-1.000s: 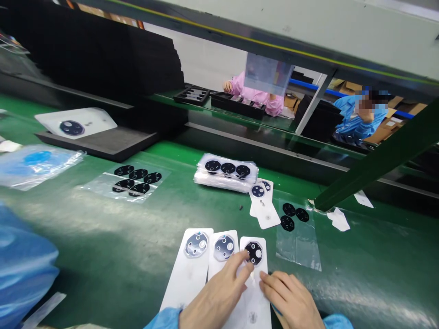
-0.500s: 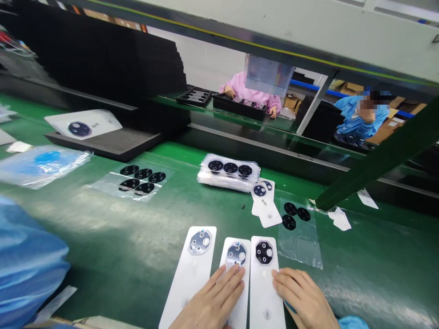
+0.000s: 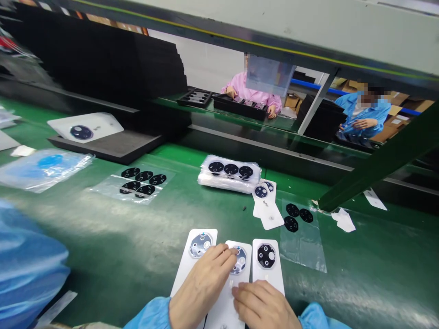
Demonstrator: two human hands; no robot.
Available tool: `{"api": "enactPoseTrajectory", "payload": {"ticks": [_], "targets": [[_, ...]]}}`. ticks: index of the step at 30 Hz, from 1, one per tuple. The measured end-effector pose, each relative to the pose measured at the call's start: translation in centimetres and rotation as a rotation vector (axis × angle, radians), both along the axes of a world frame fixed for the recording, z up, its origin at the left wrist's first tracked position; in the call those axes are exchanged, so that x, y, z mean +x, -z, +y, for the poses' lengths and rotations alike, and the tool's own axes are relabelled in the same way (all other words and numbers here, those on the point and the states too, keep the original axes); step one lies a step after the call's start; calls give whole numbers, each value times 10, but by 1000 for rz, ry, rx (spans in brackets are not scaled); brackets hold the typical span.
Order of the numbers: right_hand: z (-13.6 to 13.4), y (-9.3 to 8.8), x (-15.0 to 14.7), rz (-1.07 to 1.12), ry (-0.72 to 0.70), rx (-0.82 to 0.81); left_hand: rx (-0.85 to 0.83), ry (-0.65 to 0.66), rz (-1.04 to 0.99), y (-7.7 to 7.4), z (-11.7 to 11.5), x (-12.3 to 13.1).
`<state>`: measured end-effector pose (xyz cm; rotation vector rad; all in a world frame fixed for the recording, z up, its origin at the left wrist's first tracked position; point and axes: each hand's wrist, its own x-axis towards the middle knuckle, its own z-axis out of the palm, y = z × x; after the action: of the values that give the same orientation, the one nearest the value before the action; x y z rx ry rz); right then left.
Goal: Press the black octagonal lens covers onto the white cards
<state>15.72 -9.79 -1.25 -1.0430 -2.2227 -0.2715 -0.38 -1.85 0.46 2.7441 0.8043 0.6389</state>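
Three white phone-shaped panels lie side by side in front of me: the left panel (image 3: 185,269), the middle panel (image 3: 224,299) and the right panel (image 3: 268,275). Each bears an octagonal camera piece with round rings; the middle camera piece (image 3: 242,261) is silvery with a small blue mark, while the right one (image 3: 266,256) is black. My left hand (image 3: 206,278) crosses the left panel, fingers bent together, fingertips at the left edge of the middle camera piece; whatever they pinch is hidden. My right hand (image 3: 264,304) rests its fingers on the middle panel, below the camera piece.
Behind are a bagged stack (image 3: 229,176) with black octagons, small white cards (image 3: 269,205), and clear sheets with black octagons (image 3: 144,180) (image 3: 305,237). A tilted white panel (image 3: 85,128) leans on a black tray (image 3: 113,148). A green post (image 3: 377,169) stands right. Two people work beyond.
My left hand has moved up to the middle camera piece, its fingers now bent. My right hand has shifted left from the right panel onto the middle one.
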Motion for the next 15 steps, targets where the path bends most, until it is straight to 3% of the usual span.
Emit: {"api": "enactPoseTrajectory", "payload": {"ticks": [4, 10, 15], "targets": [[4, 4, 2, 33, -35, 25, 34, -2, 113, 1, -1, 2], [10, 6, 3, 57, -73, 101, 381, 34, 314, 3, -7, 3], [11, 8, 2, 109, -66, 111, 490, 100, 351, 3, -5, 3]]}}
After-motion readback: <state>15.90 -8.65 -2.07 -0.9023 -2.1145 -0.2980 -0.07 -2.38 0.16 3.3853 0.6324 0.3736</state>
